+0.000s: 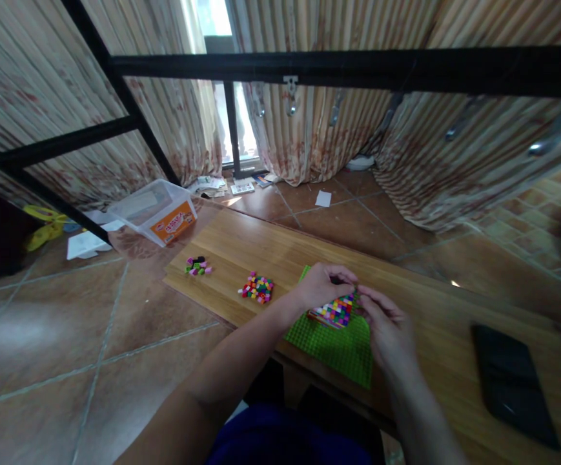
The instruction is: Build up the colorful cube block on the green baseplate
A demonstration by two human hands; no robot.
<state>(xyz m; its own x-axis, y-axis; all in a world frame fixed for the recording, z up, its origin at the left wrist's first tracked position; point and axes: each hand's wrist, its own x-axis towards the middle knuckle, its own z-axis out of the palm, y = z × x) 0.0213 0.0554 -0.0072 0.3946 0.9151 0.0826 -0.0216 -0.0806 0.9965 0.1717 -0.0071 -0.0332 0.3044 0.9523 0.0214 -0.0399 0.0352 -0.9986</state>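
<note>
A block built of small multicoloured bricks (334, 314) stands on a green studded baseplate (331, 352) on the wooden table. My left hand (323, 285) reaches over the block's far side, with its thumb and fingers pinched together near the far right corner. From the right, my right hand (387, 323) meets it there, thumb and forefinger closed at the same corner. Whatever lies between the fingertips is too small to make out. Left of the baseplate is a pile of loose small bricks (257, 288) in mixed colours.
A smaller heap of pink, green and black pieces (197, 265) lies near the table's left end. Beyond it stands a clear plastic box (157, 208) with an orange label. A dark flat object (515, 384) rests on the table's right. A black metal frame (309, 68) crosses above.
</note>
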